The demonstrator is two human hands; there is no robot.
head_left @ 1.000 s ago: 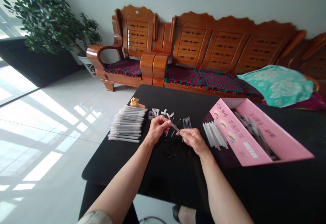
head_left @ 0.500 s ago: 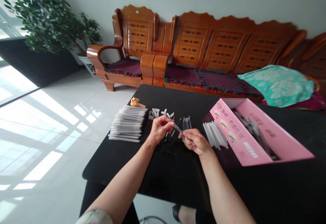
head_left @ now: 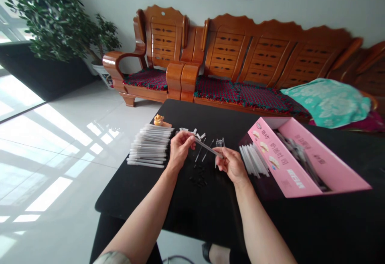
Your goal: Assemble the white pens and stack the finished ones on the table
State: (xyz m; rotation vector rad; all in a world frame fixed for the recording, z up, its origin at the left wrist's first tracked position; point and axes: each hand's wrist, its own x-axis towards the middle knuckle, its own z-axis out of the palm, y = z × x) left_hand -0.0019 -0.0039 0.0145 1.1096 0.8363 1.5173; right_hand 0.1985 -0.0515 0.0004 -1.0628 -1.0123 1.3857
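Both hands hold one thin clear pen barrel [head_left: 207, 148] above a black table [head_left: 141, 192]. My left hand [head_left: 179, 149] pinches its far end, fingers closed. My right hand [head_left: 231, 163] grips the near end, fingers curled round it. A stack of white pens [head_left: 150, 146] lies left of my left hand. Loose refills [head_left: 220, 144] and white caps [head_left: 192, 132] lie just behind the hands. Small black parts [head_left: 199, 176] are scattered under them. A row of white barrels [head_left: 254, 160] lies right of my right hand.
A pink cardboard box [head_left: 297, 164] with grey parts inside stands at the right. A small orange figure [head_left: 159, 120] sits at the table's far left corner. Wooden chairs [head_left: 162, 51] with red cushions, a teal cloth [head_left: 327, 99] and a potted plant [head_left: 60, 23] stand beyond.
My hands have drawn apart, so more of the clear barrel shows between them. The left hand moved up and left, the right hand stayed close to its place.
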